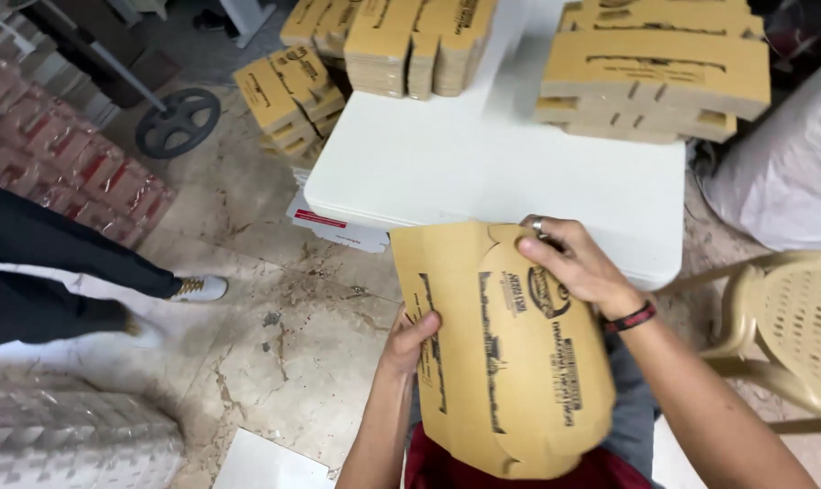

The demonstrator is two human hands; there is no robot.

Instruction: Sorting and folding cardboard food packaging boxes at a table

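Observation:
I hold a flat brown cardboard box blank point(510, 362) with dark print over my lap, in front of a white table point(483, 172). My left hand point(410, 340) grips its left edge from underneath, thumb on top. My right hand point(578, 263), with a ring and a dark wristband, rests on the blank's upper right part, fingers curled over its top edge. The blank's far edge sits against the table's near edge.
Stacks of the same brown blanks lie on the table at the back left point(419, 41) and back right point(655, 72), and on the floor point(288, 95). A beige plastic chair point(791, 335) stands at right. Another person's legs point(66, 272) are at left. Wrapped red packs point(57, 154) line the left.

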